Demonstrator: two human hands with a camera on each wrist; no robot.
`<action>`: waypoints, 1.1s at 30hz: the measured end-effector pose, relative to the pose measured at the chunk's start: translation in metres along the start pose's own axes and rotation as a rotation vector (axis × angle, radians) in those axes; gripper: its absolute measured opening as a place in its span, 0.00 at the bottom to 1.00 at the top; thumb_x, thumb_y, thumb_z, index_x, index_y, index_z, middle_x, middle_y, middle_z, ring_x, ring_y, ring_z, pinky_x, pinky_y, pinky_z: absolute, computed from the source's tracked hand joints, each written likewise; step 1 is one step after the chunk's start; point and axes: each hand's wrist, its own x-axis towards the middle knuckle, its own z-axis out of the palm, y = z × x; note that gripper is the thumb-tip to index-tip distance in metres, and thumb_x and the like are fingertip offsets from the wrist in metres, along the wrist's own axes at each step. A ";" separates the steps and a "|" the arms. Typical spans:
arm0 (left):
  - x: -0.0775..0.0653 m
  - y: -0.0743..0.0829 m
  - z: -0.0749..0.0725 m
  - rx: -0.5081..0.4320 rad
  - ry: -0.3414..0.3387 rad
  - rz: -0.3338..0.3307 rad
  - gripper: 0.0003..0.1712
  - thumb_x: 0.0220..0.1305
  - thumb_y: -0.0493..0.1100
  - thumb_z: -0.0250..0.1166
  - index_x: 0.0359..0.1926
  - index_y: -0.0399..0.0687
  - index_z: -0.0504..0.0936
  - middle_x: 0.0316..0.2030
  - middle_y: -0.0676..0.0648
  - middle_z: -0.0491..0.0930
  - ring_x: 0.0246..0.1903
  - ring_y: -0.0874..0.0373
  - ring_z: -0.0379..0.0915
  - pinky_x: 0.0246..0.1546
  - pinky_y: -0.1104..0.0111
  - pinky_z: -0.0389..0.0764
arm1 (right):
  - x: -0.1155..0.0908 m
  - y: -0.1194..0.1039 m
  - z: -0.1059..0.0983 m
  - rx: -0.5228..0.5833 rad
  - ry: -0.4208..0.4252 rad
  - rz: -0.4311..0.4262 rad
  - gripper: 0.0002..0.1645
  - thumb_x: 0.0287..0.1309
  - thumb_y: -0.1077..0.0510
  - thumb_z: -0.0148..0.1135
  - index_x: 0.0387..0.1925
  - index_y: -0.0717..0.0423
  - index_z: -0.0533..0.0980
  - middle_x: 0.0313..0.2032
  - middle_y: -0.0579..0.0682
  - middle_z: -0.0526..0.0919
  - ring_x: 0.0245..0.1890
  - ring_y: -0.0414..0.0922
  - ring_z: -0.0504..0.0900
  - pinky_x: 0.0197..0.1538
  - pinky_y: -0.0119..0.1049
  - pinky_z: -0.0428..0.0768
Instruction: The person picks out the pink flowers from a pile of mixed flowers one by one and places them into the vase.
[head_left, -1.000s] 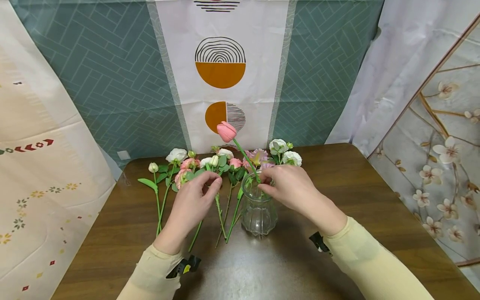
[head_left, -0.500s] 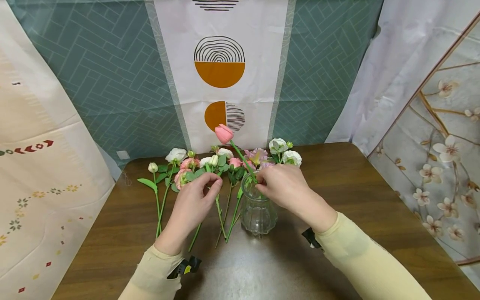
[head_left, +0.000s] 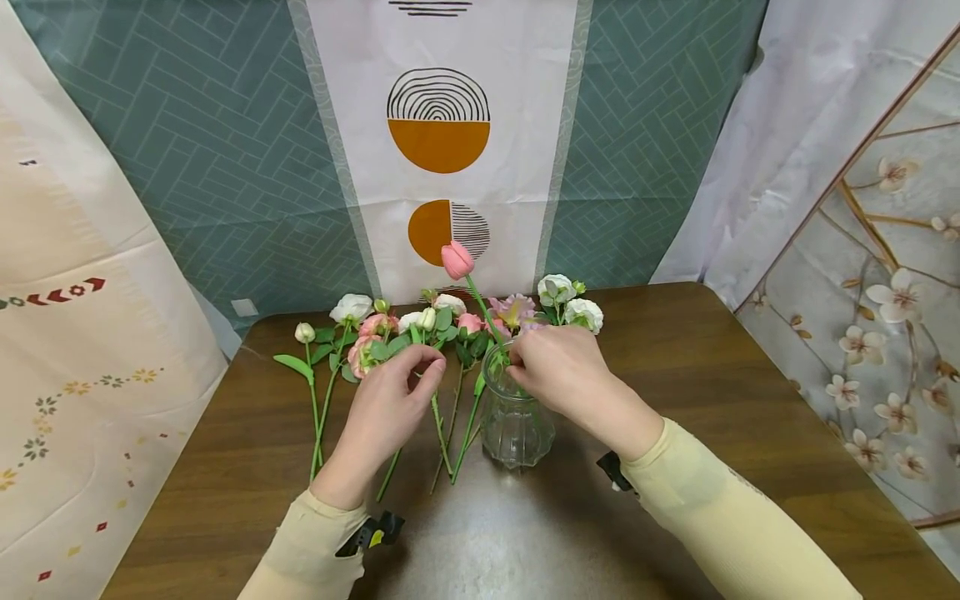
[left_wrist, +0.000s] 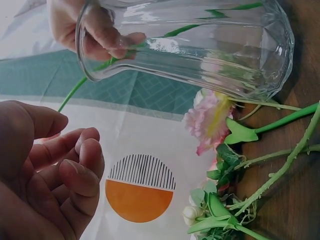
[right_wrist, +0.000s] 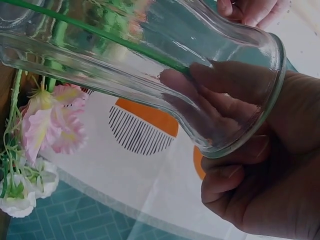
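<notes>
A pink tulip (head_left: 457, 260) leans left out of the ribbed glass vase (head_left: 517, 437), its green stem (right_wrist: 120, 41) reaching down inside. My right hand (head_left: 562, 367) pinches that stem between thumb and forefinger. In the right wrist view these fingertips are within the vase's mouth, while the other fingers curl outside the rim. My left hand (head_left: 393, 404) hovers left of the vase, over the lying flowers. In the left wrist view its fingers (left_wrist: 82, 177) are loosely bent and hold nothing.
White and pink roses (head_left: 378, 325), a white bud (head_left: 304, 333), a lilac-pink flower (head_left: 516, 312) and white blooms (head_left: 583, 315) lie along the back of the brown table (head_left: 675, 358). Several stems point forward. A patterned cloth (head_left: 450, 50) hangs behind.
My right hand has moved left and slightly down into the vase's mouth with the tulip stem. The tulip head swayed left, then back right. My left hand has stayed put.
</notes>
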 end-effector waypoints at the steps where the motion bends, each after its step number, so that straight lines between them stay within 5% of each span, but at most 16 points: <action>1: 0.000 0.000 0.000 0.001 -0.001 0.001 0.11 0.83 0.49 0.65 0.54 0.52 0.90 0.44 0.51 0.90 0.31 0.54 0.75 0.39 0.54 0.77 | 0.000 0.000 0.000 -0.004 0.001 -0.001 0.35 0.66 0.58 0.74 0.09 0.42 0.63 0.15 0.38 0.62 0.16 0.40 0.62 0.21 0.37 0.58; 11: -0.001 -0.001 0.010 0.002 -0.074 0.037 0.08 0.82 0.47 0.66 0.54 0.53 0.89 0.40 0.54 0.87 0.37 0.57 0.80 0.41 0.55 0.80 | 0.003 0.002 0.001 -0.023 -0.002 -0.002 0.32 0.65 0.58 0.76 0.10 0.42 0.68 0.14 0.38 0.65 0.16 0.41 0.66 0.20 0.39 0.63; 19: -0.005 -0.004 0.035 -0.048 -0.181 0.041 0.24 0.82 0.45 0.66 0.73 0.47 0.80 0.61 0.44 0.85 0.56 0.46 0.83 0.55 0.46 0.83 | 0.005 0.000 0.002 -0.014 -0.003 0.005 0.30 0.65 0.56 0.77 0.10 0.41 0.72 0.14 0.39 0.70 0.16 0.42 0.69 0.20 0.39 0.65; 26: -0.009 -0.002 0.045 -0.149 -0.241 0.008 0.34 0.82 0.46 0.66 0.82 0.45 0.69 0.77 0.40 0.72 0.76 0.41 0.69 0.72 0.41 0.72 | 0.006 -0.002 0.002 -0.023 -0.028 0.017 0.27 0.66 0.54 0.78 0.13 0.42 0.77 0.14 0.39 0.71 0.16 0.42 0.71 0.20 0.39 0.67; 33: -0.012 -0.001 0.049 -0.211 -0.317 0.015 0.40 0.82 0.49 0.67 0.85 0.44 0.64 0.81 0.40 0.67 0.79 0.42 0.65 0.74 0.42 0.70 | 0.006 -0.003 0.001 -0.024 -0.033 0.024 0.26 0.66 0.54 0.79 0.13 0.42 0.78 0.13 0.38 0.71 0.16 0.42 0.71 0.20 0.39 0.68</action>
